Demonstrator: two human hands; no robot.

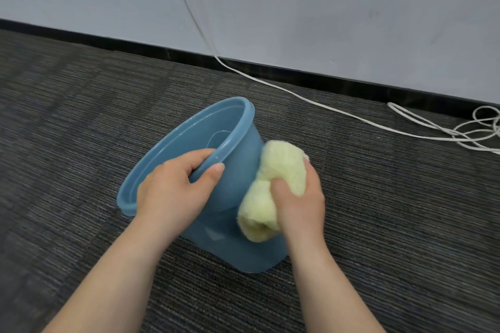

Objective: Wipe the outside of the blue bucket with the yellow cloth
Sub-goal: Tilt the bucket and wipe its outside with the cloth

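The blue bucket (235, 154) lies tilted on its side on the carpet, its open mouth turned to the left and away from me. My left hand (173, 189) grips its near rim, fingers inside and thumb on the outside. The fluffy yellow cloth (273, 186) is bunched up and pressed against the bucket's outer wall on the right side. My right hand (300, 200) is closed over the cloth from the right. The bucket's base end points toward me, partly hidden behind the cloth and my wrists.
Dark grey striped carpet (81, 143) covers the floor. A white cable (311, 100) runs down the pale wall (324, 8) and across the carpet, ending in loose coils (476, 130) at the far right. A black skirting board (270, 67) lines the wall's foot.
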